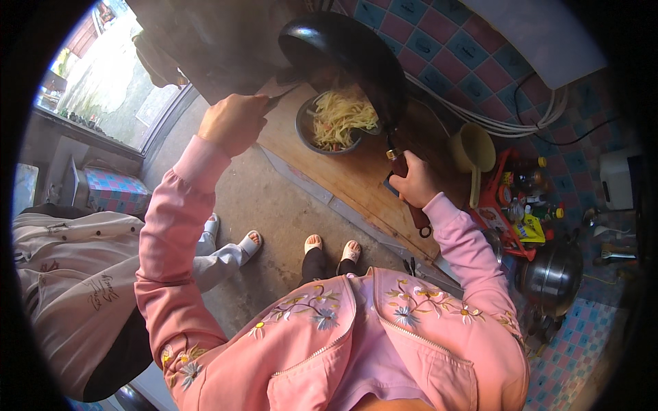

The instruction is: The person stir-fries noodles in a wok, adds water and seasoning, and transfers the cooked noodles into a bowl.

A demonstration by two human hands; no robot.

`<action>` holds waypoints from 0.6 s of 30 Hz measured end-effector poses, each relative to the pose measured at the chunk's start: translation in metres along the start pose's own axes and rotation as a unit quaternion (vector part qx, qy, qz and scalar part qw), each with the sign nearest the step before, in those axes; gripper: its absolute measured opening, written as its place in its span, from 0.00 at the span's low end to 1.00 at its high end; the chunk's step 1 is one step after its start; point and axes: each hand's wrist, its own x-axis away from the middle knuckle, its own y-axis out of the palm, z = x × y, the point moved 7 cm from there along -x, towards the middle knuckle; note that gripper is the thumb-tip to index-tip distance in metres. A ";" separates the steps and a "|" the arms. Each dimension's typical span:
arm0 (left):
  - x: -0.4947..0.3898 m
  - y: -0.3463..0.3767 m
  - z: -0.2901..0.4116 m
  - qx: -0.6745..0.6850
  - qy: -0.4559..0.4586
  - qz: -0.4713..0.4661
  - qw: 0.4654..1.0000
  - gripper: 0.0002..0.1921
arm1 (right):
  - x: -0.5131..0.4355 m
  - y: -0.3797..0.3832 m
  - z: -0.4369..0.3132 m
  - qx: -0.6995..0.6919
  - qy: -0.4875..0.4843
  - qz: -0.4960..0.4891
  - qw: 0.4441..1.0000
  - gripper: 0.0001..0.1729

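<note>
My right hand [417,180] grips the wooden handle of a black wok [349,46], which is tipped on its side over a bowl [325,149]. Pale shredded vegetables [342,118] with small red bits fill the bowl and reach up to the wok's mouth. In my left hand [234,123], at the upper left, is a dark metal utensil [281,96] pointing towards the wok; my fingers partly hide it, so its kind cannot be told. The bowl stands on a wooden board [360,182] on the counter.
A yellowish ladle-like scoop [473,149] lies right of the wok. Beyond it are a red basket [496,218] of bottles and a metal pot [550,280]. White cables [462,117] run along the tiled wall. Another person [77,267] stands close at my left.
</note>
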 end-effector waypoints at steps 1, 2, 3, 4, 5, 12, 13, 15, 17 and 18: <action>0.002 0.000 0.003 0.005 0.002 -0.020 1.000 0.13 | -0.001 0.000 0.001 0.005 -0.005 0.003 1.000 0.14; 0.003 0.000 0.005 0.010 0.003 -0.039 0.999 0.14 | -0.003 0.000 0.002 0.010 -0.011 0.005 1.000 0.14; 0.004 -0.002 0.005 0.014 0.005 -0.044 0.999 0.14 | -0.004 0.001 0.000 0.014 -0.017 0.008 1.000 0.14; 0.005 -0.003 0.006 0.019 0.007 -0.049 0.999 0.15 | -0.005 0.002 -0.001 0.016 -0.017 0.009 1.000 0.14; 0.007 -0.003 0.005 0.024 0.009 -0.054 0.998 0.16 | -0.005 0.002 -0.003 0.017 -0.017 0.009 1.000 0.14; 0.028 -0.023 0.014 0.042 0.089 -0.003 0.995 0.15 | -0.010 0.002 -0.010 0.037 -0.022 0.017 0.999 0.14; 0.031 -0.025 0.013 0.038 0.082 -0.015 0.996 0.16 | -0.012 0.002 -0.009 0.044 -0.040 0.025 0.998 0.14; 0.034 -0.032 0.012 0.037 0.073 -0.021 0.996 0.17 | -0.015 0.003 -0.008 0.057 -0.076 0.041 0.995 0.14; 0.034 -0.038 0.016 0.042 0.072 -0.007 0.997 0.17 | -0.014 0.002 -0.006 0.045 -0.066 0.034 0.996 0.15; 0.032 -0.035 0.012 0.017 0.033 0.001 0.999 0.17 | -0.014 0.003 -0.007 0.039 -0.063 0.028 0.997 0.15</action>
